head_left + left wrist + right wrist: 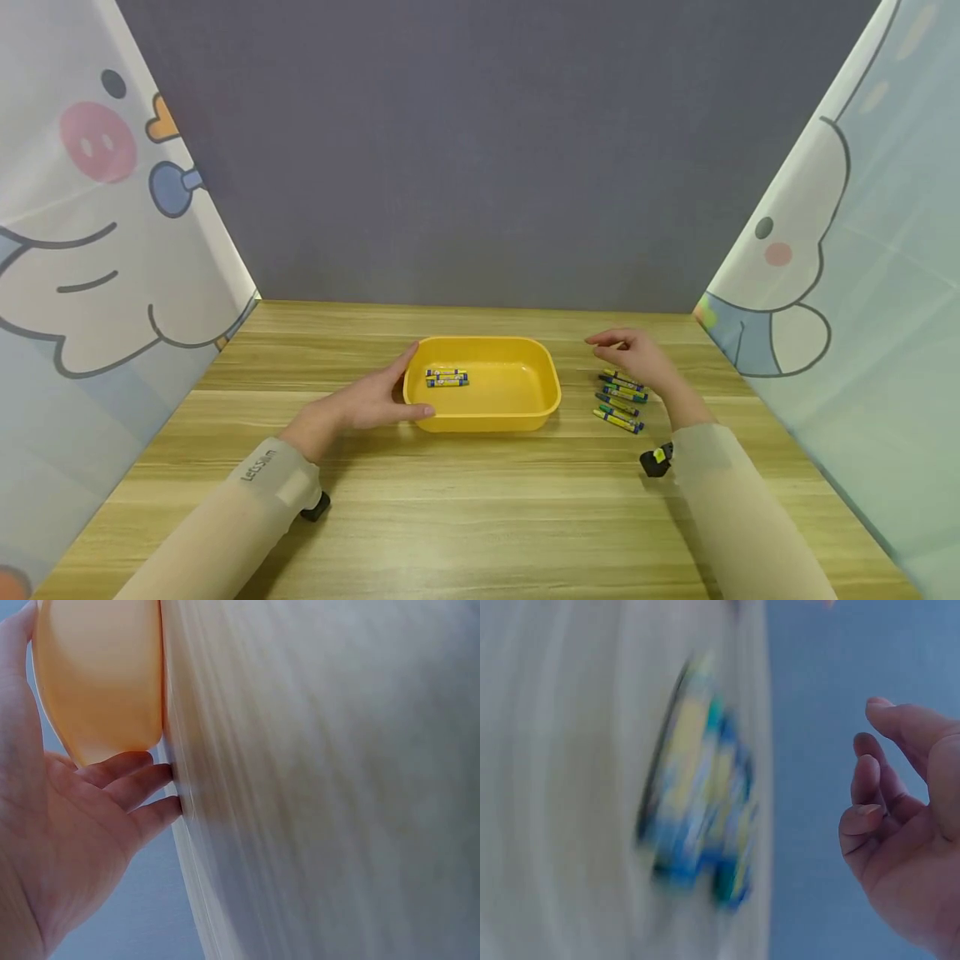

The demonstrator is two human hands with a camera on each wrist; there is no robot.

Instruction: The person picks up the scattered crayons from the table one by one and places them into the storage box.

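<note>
Head — wooden table point(465, 517), grey backdrop point(480, 158)

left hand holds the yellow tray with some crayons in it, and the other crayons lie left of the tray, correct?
Not quite: the other crayons lie to the right of the yellow tray, as the head view shows. The left hand does hold the tray, with some crayons inside it.
</note>
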